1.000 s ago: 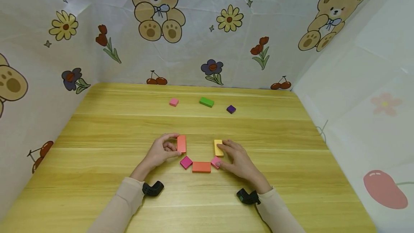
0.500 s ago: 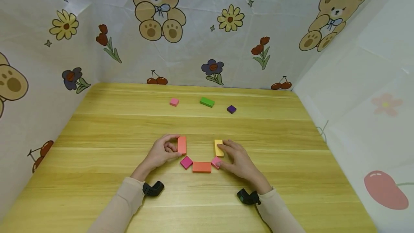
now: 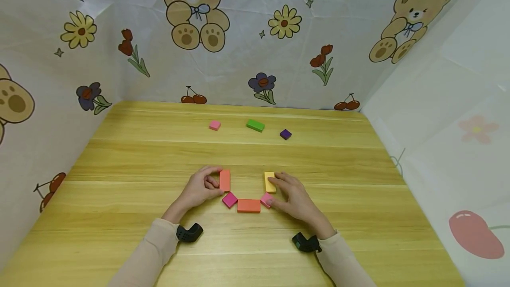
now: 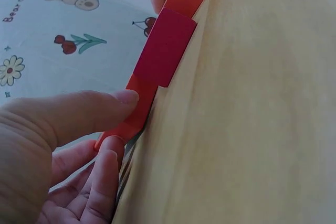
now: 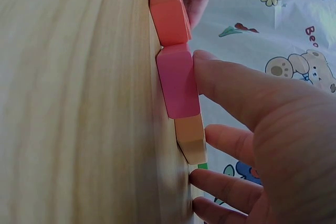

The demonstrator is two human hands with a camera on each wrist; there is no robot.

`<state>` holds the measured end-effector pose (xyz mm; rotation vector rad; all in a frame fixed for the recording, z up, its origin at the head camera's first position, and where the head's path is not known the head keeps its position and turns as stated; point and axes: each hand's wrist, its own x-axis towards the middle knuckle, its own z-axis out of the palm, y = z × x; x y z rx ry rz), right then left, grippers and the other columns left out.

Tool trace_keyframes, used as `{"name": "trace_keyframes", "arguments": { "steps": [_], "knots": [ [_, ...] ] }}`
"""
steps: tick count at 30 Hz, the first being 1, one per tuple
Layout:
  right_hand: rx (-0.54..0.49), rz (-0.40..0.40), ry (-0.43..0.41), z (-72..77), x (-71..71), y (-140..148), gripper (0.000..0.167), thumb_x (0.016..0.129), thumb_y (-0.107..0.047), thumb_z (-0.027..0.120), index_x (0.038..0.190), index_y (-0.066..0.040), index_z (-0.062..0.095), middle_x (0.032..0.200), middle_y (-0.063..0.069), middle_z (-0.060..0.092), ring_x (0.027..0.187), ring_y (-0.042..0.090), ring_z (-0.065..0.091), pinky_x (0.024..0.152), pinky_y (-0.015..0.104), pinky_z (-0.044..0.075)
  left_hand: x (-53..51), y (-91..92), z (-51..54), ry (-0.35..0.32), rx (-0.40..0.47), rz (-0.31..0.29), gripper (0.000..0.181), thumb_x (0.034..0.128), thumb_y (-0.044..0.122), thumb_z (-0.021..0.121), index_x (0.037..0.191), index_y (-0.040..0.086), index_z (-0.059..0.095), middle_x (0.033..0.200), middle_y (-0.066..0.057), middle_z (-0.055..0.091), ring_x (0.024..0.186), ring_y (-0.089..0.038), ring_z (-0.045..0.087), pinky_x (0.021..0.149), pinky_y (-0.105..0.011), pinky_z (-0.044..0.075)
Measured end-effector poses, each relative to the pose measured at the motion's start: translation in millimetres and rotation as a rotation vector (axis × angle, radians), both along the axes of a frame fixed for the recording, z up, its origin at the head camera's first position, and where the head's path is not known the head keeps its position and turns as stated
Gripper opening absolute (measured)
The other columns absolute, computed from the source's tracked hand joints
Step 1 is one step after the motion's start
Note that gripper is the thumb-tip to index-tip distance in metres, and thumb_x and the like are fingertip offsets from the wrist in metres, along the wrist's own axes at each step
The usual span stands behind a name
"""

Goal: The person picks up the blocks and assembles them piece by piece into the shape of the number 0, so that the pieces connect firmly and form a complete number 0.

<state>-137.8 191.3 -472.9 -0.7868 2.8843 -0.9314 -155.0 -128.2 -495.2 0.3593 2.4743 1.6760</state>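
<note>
My left hand (image 3: 201, 186) pinches an upright-lying coral block (image 3: 225, 180) by its ends, thumb at the near end and fingers at the far end. Its near end meets or nearly meets a magenta block (image 3: 229, 200), turned like a diamond. An orange-red block (image 3: 249, 206) lies crosswise between that one and a pink block (image 3: 266, 199). My right hand (image 3: 294, 196) rests its thumb on the pink block and a finger on the yellow block (image 3: 269, 182) beyond it. In the right wrist view the other fingers (image 5: 226, 184) are extended past the yellow block.
Toward the back of the wooden table (image 3: 159, 149) lie a small pink block (image 3: 215, 126), a green block (image 3: 255, 125) and a purple block (image 3: 285, 134). A patterned sheet (image 3: 239, 65) rises behind the table, and pale sheeting stands along both sides.
My left hand has drawn the coral block slightly toward me, closing the gap to the magenta block. The right hand and the other blocks look unmoved.
</note>
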Motion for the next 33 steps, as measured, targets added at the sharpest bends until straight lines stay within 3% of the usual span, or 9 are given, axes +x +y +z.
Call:
{"name": "trace_keyframes", "arguments": {
  "steps": [8, 23, 33],
  "knots": [
    [-0.006, 0.004, -0.004, 0.5, 0.2, 0.2, 0.060, 0.084, -0.028, 0.077, 0.137, -0.008, 0.057, 0.145, 0.020, 0.049, 0.140, 0.041, 0.037, 0.112, 0.064, 0.026, 0.9, 0.6, 0.5, 0.019, -0.012, -0.008, 0.062, 0.0764, 0.002, 0.081, 0.133, -0.002, 0.056, 0.101, -0.013, 0.059, 0.077, -0.015, 0.058, 0.068, -0.021, 0.053],
    [-0.003, 0.012, 0.008, 0.2, -0.3, 0.5, 0.060, 0.084, -0.028, 0.077, 0.137, -0.007, 0.058, 0.144, 0.021, 0.049, 0.139, 0.043, 0.037, 0.111, 0.065, 0.026, 2.0, 2.2, 3.9, 0.041, -0.044, -0.008, 0.061, 0.0773, 0.002, 0.080, 0.133, -0.004, 0.056, 0.121, -0.016, 0.057, 0.079, -0.013, 0.059, 0.070, -0.019, 0.053],
    [-0.005, 0.010, 0.007, 0.1, -0.6, -0.3, 0.060, 0.084, -0.029, 0.077, 0.137, -0.008, 0.057, 0.145, 0.021, 0.049, 0.139, 0.043, 0.038, 0.111, 0.065, 0.026, 2.2, 1.8, 2.3, 0.040, -0.040, -0.008, 0.062, 0.0777, 0.003, 0.080, 0.134, -0.005, 0.055, 0.122, -0.017, 0.057, 0.080, -0.013, 0.059, 0.070, -0.020, 0.053]
  ]
}}
